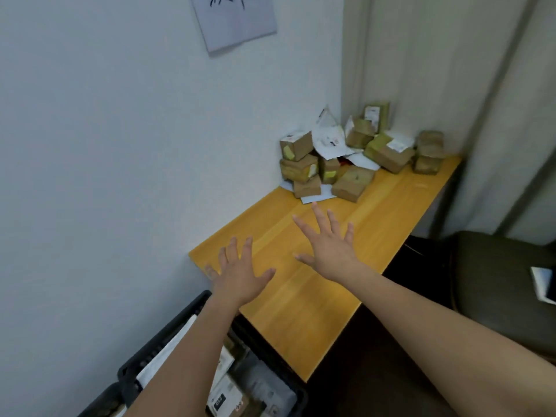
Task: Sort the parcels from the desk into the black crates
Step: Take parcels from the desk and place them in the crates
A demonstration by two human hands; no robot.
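Observation:
A heap of several brown cardboard parcels (349, 152) and white mail bags (329, 139) lies at the far end of the yellow wooden desk (376, 224), in the corner against the wall. My left hand (237, 272) hovers over the desk's near left corner, fingers spread, holding nothing. My right hand (328, 245) is stretched out further over the desk's middle, also spread and empty, a short way from the nearest parcel (353, 183). A black crate (168, 335) stands below the desk's near end, partly hidden by my left forearm, with parcels inside.
A dark chair (499, 275) stands to the right of the desk, with a white flat item (544, 284) on its seat. A white wall runs along the left, with a paper sheet (234, 19) pinned up. Curtains hang behind the desk.

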